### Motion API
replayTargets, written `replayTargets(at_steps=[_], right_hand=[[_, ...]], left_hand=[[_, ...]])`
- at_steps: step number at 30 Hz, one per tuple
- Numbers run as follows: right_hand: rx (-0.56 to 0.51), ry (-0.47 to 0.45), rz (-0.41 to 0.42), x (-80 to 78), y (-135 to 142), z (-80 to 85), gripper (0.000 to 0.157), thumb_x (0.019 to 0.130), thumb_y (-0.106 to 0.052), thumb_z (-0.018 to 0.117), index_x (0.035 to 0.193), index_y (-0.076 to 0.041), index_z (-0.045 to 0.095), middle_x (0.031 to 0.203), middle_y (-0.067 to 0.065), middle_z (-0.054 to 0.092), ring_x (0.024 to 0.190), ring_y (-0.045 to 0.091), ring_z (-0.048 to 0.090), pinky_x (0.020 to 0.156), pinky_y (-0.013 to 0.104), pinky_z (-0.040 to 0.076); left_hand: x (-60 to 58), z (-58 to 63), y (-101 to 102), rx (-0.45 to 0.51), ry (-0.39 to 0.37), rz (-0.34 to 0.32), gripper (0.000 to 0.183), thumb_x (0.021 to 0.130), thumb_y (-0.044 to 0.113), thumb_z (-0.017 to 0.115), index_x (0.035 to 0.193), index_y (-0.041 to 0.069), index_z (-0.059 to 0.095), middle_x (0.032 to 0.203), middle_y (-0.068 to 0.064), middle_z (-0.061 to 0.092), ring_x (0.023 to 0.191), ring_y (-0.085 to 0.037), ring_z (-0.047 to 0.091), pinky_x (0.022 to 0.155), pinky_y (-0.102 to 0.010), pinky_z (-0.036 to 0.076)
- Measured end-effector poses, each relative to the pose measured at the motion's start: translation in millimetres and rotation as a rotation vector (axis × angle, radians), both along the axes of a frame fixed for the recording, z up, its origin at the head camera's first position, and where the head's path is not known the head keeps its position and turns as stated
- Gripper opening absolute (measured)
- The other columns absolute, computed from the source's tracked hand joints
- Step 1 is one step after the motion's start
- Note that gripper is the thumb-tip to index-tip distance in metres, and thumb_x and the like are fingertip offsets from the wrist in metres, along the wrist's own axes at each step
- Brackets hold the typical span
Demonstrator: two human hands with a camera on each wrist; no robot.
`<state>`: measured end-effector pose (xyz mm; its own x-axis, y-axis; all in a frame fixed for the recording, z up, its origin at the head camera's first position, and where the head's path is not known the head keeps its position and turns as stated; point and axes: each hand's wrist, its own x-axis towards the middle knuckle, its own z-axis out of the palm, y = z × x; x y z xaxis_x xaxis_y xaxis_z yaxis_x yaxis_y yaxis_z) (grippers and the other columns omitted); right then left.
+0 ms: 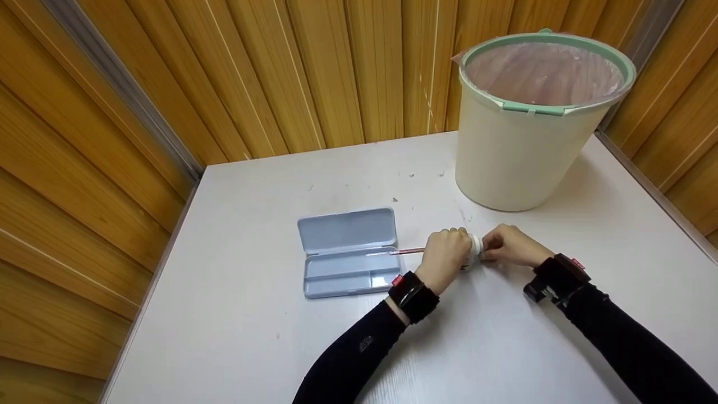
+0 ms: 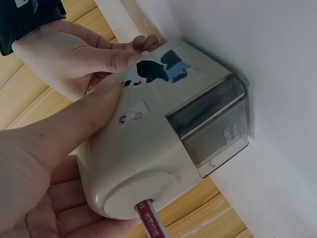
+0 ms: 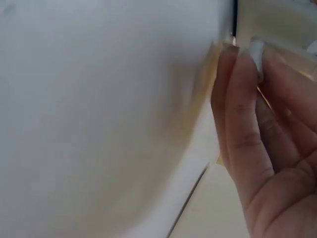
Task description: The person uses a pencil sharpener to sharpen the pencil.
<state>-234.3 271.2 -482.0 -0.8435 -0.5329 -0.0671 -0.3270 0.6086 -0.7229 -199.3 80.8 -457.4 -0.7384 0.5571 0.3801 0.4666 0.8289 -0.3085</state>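
My left hand grips a cream pencil sharpener with cow stickers and a see-through shavings drawer. The sharpener stands on the table, mostly covered by that hand in the head view. A red pencil is stuck in its round front, and its shaft points left toward the pencil case in the head view. On the sharpener's other side, my right hand pinches a small white crank knob between thumb and fingers. The crank's arm is largely hidden.
An open blue-grey pencil case lies left of the hands, its lid tilted back. The pencil's end overlaps its right edge. Behind and to the right stands a tall cream bin with a green rim and plastic liner. Wood-panelled walls border the white table.
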Motion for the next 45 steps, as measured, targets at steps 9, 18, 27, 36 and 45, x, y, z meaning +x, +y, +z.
replayTargets(at_steps=[9, 18, 27, 36, 45], right_hand=[[-0.018, -0.081, 0.073, 10.5, 5, 3.5, 0.01, 0.086, -0.007, 0.072, 0.081, 0.002, 0.073, 0.075, 0.015, 0.073, 0.062, 0.002, 0.058, 0.058, 0.017, 0.046], [-0.055, -0.06, 0.086, 22.4, 10, 4.1, 0.009, 0.087, -0.006, 0.071, 0.084, 0.003, 0.072, 0.078, 0.015, 0.074, 0.065, -0.003, 0.058, 0.061, 0.017, 0.047], [-0.048, -0.082, 0.079, 27.9, 8, 18.0, 0.01, 0.086, -0.008, 0.072, 0.086, 0.002, 0.072, 0.082, 0.013, 0.075, 0.071, -0.003, 0.063, 0.066, 0.016, 0.051], [-0.14, -0.115, 0.103, 31.0, 10, 27.1, 0.012, 0.088, -0.004, 0.068, 0.089, 0.009, 0.07, 0.085, 0.018, 0.074, 0.073, 0.001, 0.068, 0.07, 0.019, 0.055], [-0.261, -0.148, 0.133, 33.3, 11, 25.3, 0.01, 0.088, 0.0, 0.068, 0.089, 0.011, 0.067, 0.087, 0.006, 0.075, 0.079, 0.003, 0.07, 0.071, 0.019, 0.056]], left_hand=[[0.5, 0.0, 2, 0.0, -0.034, 0.005, 0.012, 0.088, 0.016, 0.063, 0.085, 0.021, 0.073, 0.074, 0.01, 0.07, 0.063, -0.005, 0.065, 0.051, -0.021, 0.05], [1.6, -0.2, 5, 0.017, -0.05, 0.006, 0.014, 0.089, 0.016, 0.063, 0.084, 0.024, 0.074, 0.074, 0.011, 0.07, 0.063, -0.004, 0.065, 0.052, -0.02, 0.051], [0.1, 0.9, 4, 0.02, -0.054, 0.01, 0.015, 0.087, 0.016, 0.064, 0.081, 0.025, 0.074, 0.075, 0.011, 0.07, 0.065, -0.005, 0.066, 0.052, -0.02, 0.052], [-2.2, 4.4, 3, 0.005, -0.088, 0.025, 0.015, 0.087, 0.016, 0.066, 0.083, 0.027, 0.076, 0.078, 0.012, 0.071, 0.066, -0.004, 0.066, 0.053, -0.02, 0.052], [-3.8, 5.6, 4, -0.008, -0.119, 0.029, 0.015, 0.086, 0.019, 0.066, 0.083, 0.029, 0.076, 0.078, 0.014, 0.071, 0.067, -0.004, 0.066, 0.055, -0.02, 0.052]])
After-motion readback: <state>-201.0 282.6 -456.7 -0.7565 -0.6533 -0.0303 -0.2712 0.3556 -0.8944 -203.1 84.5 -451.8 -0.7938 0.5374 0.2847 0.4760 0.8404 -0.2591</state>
